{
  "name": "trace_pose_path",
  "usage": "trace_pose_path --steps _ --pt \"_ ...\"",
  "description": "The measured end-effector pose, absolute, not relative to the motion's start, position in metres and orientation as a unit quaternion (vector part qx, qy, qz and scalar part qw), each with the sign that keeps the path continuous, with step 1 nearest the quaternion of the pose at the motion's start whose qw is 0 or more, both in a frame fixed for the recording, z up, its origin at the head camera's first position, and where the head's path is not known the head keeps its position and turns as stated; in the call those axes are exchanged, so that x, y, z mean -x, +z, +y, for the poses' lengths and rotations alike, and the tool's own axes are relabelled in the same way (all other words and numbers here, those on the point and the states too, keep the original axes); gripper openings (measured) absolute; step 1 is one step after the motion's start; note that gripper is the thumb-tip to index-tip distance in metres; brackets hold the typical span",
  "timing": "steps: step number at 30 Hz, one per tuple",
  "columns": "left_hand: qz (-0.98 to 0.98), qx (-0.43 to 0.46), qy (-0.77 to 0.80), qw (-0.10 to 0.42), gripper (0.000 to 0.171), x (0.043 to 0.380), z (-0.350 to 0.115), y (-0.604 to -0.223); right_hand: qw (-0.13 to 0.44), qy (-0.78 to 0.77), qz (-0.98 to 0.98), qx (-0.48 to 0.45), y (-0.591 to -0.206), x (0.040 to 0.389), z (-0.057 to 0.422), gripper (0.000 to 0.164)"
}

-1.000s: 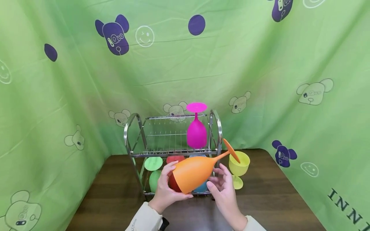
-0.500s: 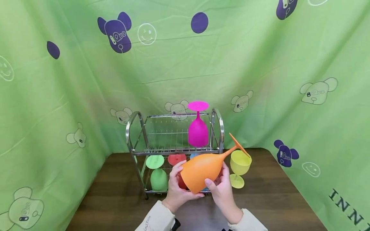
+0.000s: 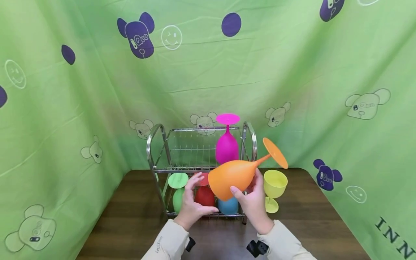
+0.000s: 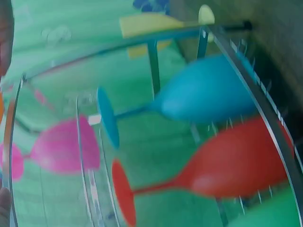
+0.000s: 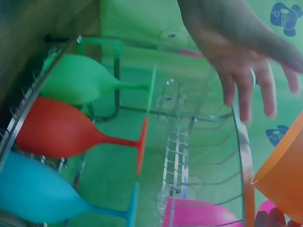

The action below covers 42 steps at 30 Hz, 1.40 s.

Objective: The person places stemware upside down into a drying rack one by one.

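My right hand point(image 3: 255, 202) grips an orange goblet point(image 3: 232, 177) by its bowl, thumb on the near side. The goblet lies tilted in the air, its foot up to the right and its mouth to the lower left. Just left of that mouth, my left hand point(image 3: 191, 206) is spread and apart from the goblet; the right wrist view shows its fingers extended. Behind the hands stands a two-tier metal rack point(image 3: 182, 170). A magenta goblet point(image 3: 227, 147) stands upside down at the right of its upper tier. Green point(image 4: 270, 213), red point(image 4: 232, 161) and blue point(image 4: 208, 92) goblets stand inverted on the lower tier.
A yellow goblet point(image 3: 275, 184) stands upright on the wooden table point(image 3: 312, 220), right of the rack. Green patterned cloth point(image 3: 195, 72) hangs behind and along both sides. The rack's chrome side arches point(image 3: 255, 144) rise above the upper tier.
My right hand has taken hold of the orange goblet's bowl and my left hand has let go of it. The goblet has moved up and to the right.
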State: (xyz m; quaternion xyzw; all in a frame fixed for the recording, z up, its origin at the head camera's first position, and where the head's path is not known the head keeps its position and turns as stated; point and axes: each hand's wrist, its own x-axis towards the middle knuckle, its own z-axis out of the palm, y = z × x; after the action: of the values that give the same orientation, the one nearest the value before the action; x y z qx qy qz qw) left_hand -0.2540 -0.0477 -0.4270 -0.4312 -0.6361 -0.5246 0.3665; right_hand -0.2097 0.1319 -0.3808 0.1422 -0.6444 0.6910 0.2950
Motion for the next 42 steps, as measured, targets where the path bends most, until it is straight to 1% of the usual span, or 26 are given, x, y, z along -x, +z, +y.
trace_pose_path --steps 1,5,7,9,11,12,14,16,18,20,23,26,30,36,42 --pt "-0.641 0.417 -0.52 0.381 0.077 0.256 -0.054 -0.425 0.296 0.687 -0.649 -0.141 -0.377 0.212 0.132 0.075" --pt "-0.654 0.337 -0.492 0.466 0.056 0.264 -0.078 -0.419 0.299 0.654 -0.682 -0.137 -0.36 0.223 0.131 0.076" --pt "-0.656 0.278 -0.501 0.49 0.053 0.266 -0.089 -0.417 0.295 0.636 -0.7 -0.139 -0.35 0.23 0.13 0.076" --pt "-0.662 0.209 -0.525 0.493 0.051 0.267 -0.1 -0.416 0.286 0.619 -0.719 -0.135 -0.339 0.236 0.128 0.076" --pt "-0.672 0.133 -0.556 0.47 0.05 0.269 -0.112 -0.415 0.265 0.61 -0.735 -0.128 -0.328 0.243 0.125 0.079" --pt "-0.681 0.096 -0.571 0.449 0.05 0.27 -0.118 -0.415 0.252 0.607 -0.743 -0.124 -0.323 0.246 0.123 0.08" --pt "-0.702 0.031 -0.587 0.401 0.05 0.272 -0.131 -0.413 0.222 0.597 -0.764 -0.105 -0.314 0.253 0.119 0.083" --pt "-0.737 -0.013 -0.582 0.343 0.05 0.275 -0.145 -0.411 0.195 0.588 -0.78 -0.089 -0.308 0.261 0.115 0.086" --pt "-0.775 -0.033 -0.563 0.285 0.048 0.278 -0.158 -0.41 0.178 0.575 -0.795 -0.074 -0.302 0.269 0.111 0.088" --pt "-0.811 -0.035 -0.534 0.236 0.045 0.281 -0.169 -0.408 0.17 0.558 -0.809 -0.064 -0.297 0.277 0.106 0.088" --pt "-0.847 -0.027 -0.495 0.191 0.04 0.286 -0.179 -0.403 0.164 0.54 -0.823 -0.062 -0.291 0.289 0.101 0.085" --pt "-0.866 -0.022 -0.47 0.172 0.037 0.29 -0.183 -0.399 0.155 0.516 -0.84 -0.064 -0.286 0.3 0.097 0.08" --pt "-0.874 -0.026 -0.459 0.155 0.035 0.294 -0.183 -0.396 0.132 0.49 -0.86 -0.054 -0.284 0.311 0.09 0.079" --pt "-0.886 -0.049 -0.438 0.146 0.032 0.297 -0.183 -0.393 0.107 0.458 -0.882 -0.025 -0.287 0.327 0.078 0.08" --pt "-0.894 -0.032 -0.423 0.147 0.025 0.299 -0.186 -0.391 0.092 0.414 -0.906 -0.018 -0.29 0.338 0.067 0.078"
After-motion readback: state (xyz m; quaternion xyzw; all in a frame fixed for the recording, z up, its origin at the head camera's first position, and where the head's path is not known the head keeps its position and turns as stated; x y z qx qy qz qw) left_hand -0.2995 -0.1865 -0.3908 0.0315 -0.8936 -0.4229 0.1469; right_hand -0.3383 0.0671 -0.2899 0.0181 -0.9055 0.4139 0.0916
